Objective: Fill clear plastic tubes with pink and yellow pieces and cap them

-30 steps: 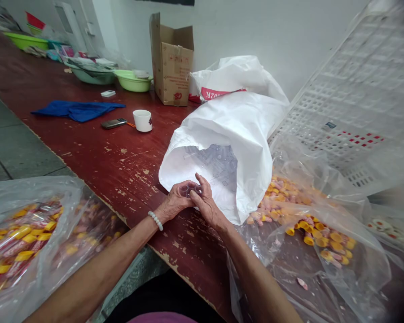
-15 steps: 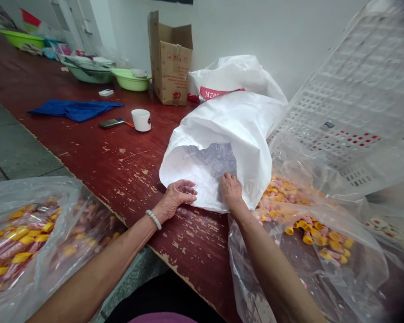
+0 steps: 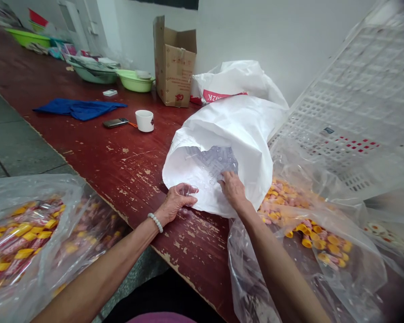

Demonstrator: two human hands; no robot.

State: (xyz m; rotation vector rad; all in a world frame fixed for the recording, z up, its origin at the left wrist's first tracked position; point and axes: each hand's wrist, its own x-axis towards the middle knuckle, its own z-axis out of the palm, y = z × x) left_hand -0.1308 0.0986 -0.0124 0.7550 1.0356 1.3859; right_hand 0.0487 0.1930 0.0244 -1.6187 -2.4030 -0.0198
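Note:
A white woven sack (image 3: 229,119) lies on the red table (image 3: 121,157) with its mouth toward me. Clear plastic pieces (image 3: 218,158) are heaped inside it. My left hand (image 3: 178,202), a beaded bracelet on its wrist, is at the left of the sack's mouth, thumb and fingers closed around a clear plastic piece (image 3: 189,189). Inside the opening, my right hand (image 3: 233,188) is at the near edge of the clear pieces, its fingers bent together; what they hold, if anything, is too small to make out.
A white cup (image 3: 144,121), a phone (image 3: 116,123) and a blue cloth (image 3: 81,109) lie to the left. Behind stand a cardboard box (image 3: 177,74) and basins (image 3: 135,83). Bags of yellow-capped pieces (image 3: 23,233) flank me; a white crate (image 3: 333,103) leans at right.
My right hand has turned and its fingers have drawn together among the clear pieces. My left hand stays near the sack's edge with the clear piece. The view has shifted slightly.

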